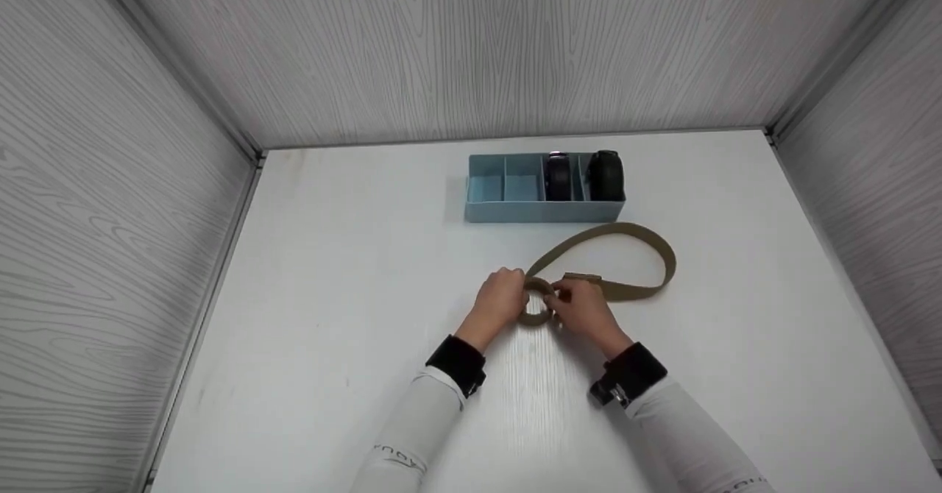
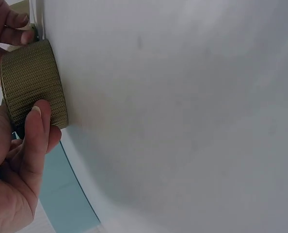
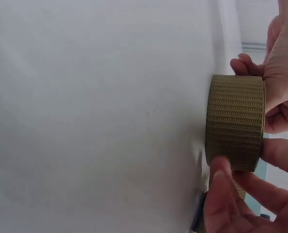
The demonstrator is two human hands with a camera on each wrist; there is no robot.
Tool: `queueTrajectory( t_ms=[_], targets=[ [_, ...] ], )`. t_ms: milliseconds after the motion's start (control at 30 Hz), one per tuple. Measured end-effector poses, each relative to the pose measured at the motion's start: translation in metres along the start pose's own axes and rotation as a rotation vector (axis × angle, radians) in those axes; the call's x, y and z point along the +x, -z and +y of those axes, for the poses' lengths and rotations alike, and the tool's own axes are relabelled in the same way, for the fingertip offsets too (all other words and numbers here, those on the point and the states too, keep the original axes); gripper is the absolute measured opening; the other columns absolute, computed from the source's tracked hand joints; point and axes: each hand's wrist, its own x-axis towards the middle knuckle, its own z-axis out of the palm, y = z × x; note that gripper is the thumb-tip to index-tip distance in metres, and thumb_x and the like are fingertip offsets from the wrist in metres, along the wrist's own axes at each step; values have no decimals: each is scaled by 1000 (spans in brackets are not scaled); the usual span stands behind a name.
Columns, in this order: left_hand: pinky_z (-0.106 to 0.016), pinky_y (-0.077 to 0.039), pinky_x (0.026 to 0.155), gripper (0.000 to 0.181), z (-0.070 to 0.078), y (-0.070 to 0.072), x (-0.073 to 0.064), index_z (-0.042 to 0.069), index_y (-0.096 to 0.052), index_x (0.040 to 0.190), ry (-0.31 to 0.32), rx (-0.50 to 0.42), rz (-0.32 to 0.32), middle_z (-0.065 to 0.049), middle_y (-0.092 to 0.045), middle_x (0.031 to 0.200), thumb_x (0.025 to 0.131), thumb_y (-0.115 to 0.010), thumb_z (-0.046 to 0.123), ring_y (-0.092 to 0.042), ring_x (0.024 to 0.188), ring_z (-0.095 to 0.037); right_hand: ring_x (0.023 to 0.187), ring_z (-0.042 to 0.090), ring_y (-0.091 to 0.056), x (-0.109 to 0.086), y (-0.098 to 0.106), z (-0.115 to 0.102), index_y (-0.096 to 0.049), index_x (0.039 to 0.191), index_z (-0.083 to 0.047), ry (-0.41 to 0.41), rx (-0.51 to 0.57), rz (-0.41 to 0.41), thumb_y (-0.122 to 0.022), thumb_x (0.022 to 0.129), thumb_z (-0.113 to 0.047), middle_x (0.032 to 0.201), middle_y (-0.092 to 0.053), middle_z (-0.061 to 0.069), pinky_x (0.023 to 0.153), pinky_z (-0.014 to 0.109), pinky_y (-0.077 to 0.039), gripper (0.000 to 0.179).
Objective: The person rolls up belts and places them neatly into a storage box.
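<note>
An olive webbing belt (image 1: 664,257) lies on the white table, one end coiled into a ring between my two hands and the rest looping off to the right. My left hand (image 1: 502,296) grips the coil's left side; in the left wrist view a finger lies along the ribbed outer face of the coil (image 2: 32,73). My right hand (image 1: 586,307) pinches the coil's right side, with fingertips at its lower edge in the right wrist view. Just behind the right hand, the belt's flat end piece (image 1: 583,277) shows partly.
Behind the belt stands a light blue divided box (image 1: 541,212). Its two right compartments hold dark rolled items, one narrower (image 1: 558,178) and one wider (image 1: 606,176); the two left ones show bare bottoms. Pale wood-grain panels (image 1: 471,59) wall the table at back and sides.
</note>
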Motion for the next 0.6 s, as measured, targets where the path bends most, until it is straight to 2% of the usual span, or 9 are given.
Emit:
queueTrajectory(
  t_ms=[100, 267, 367, 600],
  targets=[
    [-31, -46, 53, 3, -2, 1, 0, 3, -66, 82, -8, -33, -1, -10, -65, 73, 80, -66, 1, -56, 61, -17, 60, 20, -66, 1, 1, -1, -72, 109, 1, -29, 34, -32, -64, 93, -8, 75, -66, 7, 54, 29, -52, 20],
    [-29, -44, 54, 6, -6, 4, -1, 3, -61, 85, -29, -49, -35, -8, -62, 73, 83, -66, 6, -50, 61, -15, 58, 15, -63, 6, 1, 1, -75, 106, -1, 26, -3, -71, -61, 95, -5, 75, -60, 6, 54, 28, -51, 18],
    [-30, -44, 55, 9, -7, 5, -1, 4, -60, 87, -33, -54, -59, -8, -61, 74, 83, -68, 7, -51, 63, -16, 58, 14, -62, 8, 1, 2, -74, 110, -2, 46, 18, -97, -60, 95, -4, 77, -58, 7, 54, 28, -51, 20],
    [-31, -45, 55, 7, -8, 4, 0, 5, -64, 86, -62, 17, -42, -6, -63, 72, 86, -68, 9, -54, 62, -16, 56, 13, -61, 9, 2, 4, -69, 121, -4, 68, 48, -149, -59, 96, -4, 77, -61, 6, 52, 27, -50, 27]
  ],
)
